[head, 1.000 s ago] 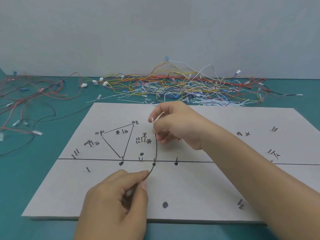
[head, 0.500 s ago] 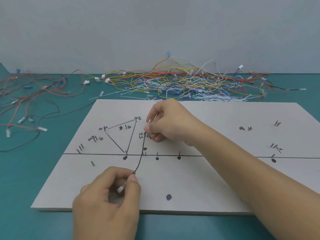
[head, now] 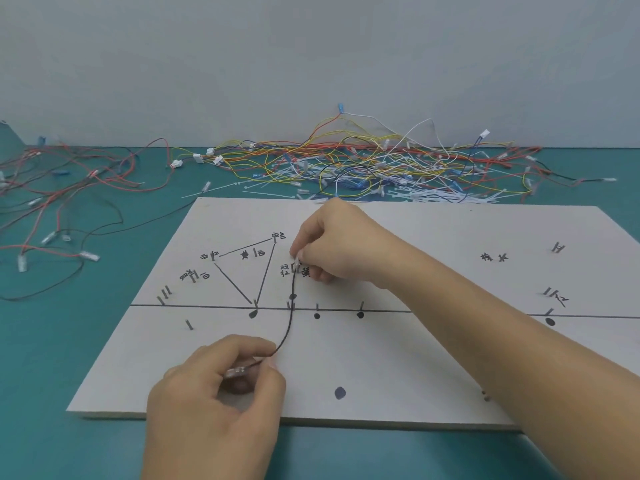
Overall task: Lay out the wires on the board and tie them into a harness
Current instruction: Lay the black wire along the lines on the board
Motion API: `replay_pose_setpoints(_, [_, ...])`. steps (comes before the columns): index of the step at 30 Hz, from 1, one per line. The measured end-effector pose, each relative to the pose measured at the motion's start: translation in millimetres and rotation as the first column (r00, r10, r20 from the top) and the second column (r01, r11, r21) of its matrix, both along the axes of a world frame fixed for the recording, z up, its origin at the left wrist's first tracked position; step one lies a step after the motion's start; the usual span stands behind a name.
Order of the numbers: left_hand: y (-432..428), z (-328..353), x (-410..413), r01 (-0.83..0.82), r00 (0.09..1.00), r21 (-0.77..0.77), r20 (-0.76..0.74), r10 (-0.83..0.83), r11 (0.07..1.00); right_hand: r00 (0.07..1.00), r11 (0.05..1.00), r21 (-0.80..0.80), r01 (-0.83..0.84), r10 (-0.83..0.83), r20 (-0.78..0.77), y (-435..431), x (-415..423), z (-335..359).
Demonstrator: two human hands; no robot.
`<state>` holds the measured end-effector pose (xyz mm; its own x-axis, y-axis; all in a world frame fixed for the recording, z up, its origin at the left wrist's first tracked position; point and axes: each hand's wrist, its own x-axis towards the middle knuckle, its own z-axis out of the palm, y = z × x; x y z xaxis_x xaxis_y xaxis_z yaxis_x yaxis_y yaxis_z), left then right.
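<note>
Thin black wire: light, floppy, w/ a little spring. It bows in a soft curve between the two grips, so I'd expect it to follow wherever its ends go. Best held right at the ends, by the small terminals, not mid-span (a mid grip would leave the tails flopping).

Right hand: fingers pinched on the far end, pale terminal poking out just below the fingertips, at the peg pair by the handwritten labels.

Left hand: thumb & index closed on the near end, clear terminal just inside the grip.

From the right fingers the wire runs toward the person, crosses the drawn line on the board, then bends left into the left fingers. Loose wire pile sits on the counter, well beyond the right hand.
</note>
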<state>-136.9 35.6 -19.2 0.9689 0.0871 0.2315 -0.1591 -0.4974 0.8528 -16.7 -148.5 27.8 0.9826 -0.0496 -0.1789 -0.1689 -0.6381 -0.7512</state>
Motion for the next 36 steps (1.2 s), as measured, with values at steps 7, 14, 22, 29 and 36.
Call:
replay_pose_setpoints(7, [12.8, 12.6, 8.0, 0.181, 0.978, 0.152, -0.135, -0.161, 0.972, 0.999, 0.998, -0.063, -0.032, 0.034, 0.023, 1.0, -2.3, 0.9])
replay_pose_setpoints(14, [19.8, 30.9, 14.3, 0.307, 0.947, 0.344, -0.207, -0.247, 0.888, 0.995, 0.993, -0.109, -0.051, 0.061, 0.083, 0.9, -3.3, -1.4])
replay_pose_setpoints(22, [13.5, 78.9, 55.4, 0.468, 0.874, 0.399, -0.343, -0.345, 0.788, 0.979, 0.981, -0.167, -0.095, 0.123, 0.163, -0.1, -4.6, -5.7])
replay_pose_setpoints(29, [-3.1, 90.4, 140.5, 0.516, 0.856, 0.381, -0.241, -0.457, 0.767, 0.966, 0.963, -0.219, -0.157, 0.196, 0.168, 2.1, -11.6, -4.9])
replay_pose_setpoints(36, [3.4, 54.8, 166.5, 0.596, 0.802, 0.325, -0.203, -0.562, 0.734, 0.973, 0.959, -0.237, -0.152, 0.188, 0.137, 2.1, -20.3, 1.0])
